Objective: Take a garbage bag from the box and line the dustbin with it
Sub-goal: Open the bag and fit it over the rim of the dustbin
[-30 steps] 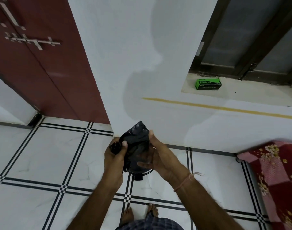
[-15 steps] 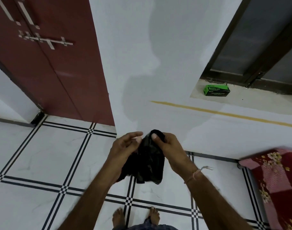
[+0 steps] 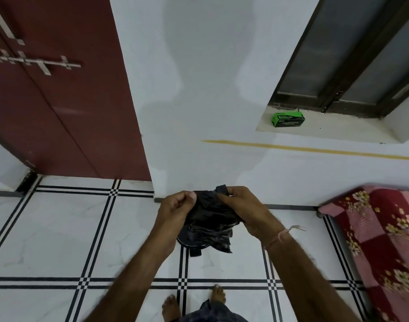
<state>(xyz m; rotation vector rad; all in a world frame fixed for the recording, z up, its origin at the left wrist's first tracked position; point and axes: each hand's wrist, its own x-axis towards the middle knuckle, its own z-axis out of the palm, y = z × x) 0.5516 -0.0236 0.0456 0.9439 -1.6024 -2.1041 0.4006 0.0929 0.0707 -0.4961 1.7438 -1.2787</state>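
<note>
Head view: left hand (image 3: 175, 209) and right hand (image 3: 242, 209) both pinched on the black garbage bag (image 3: 210, 221), now bunched and loosening from its flat fold, so mouth-finding underway. Partly hidden beneath, on the floor, probably the dustbin (image 3: 192, 245). Farther off, green box (image 3: 288, 119) on the window ledge (image 3: 338, 129).

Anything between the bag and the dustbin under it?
Nothing visible. Left hand and right hand pinch the crumpled black garbage bag at its top. Directly below, a dark rim, likely the dustbin, peeks out, mostly hidden by the bag. The bag is still bunched, not opened.
</note>
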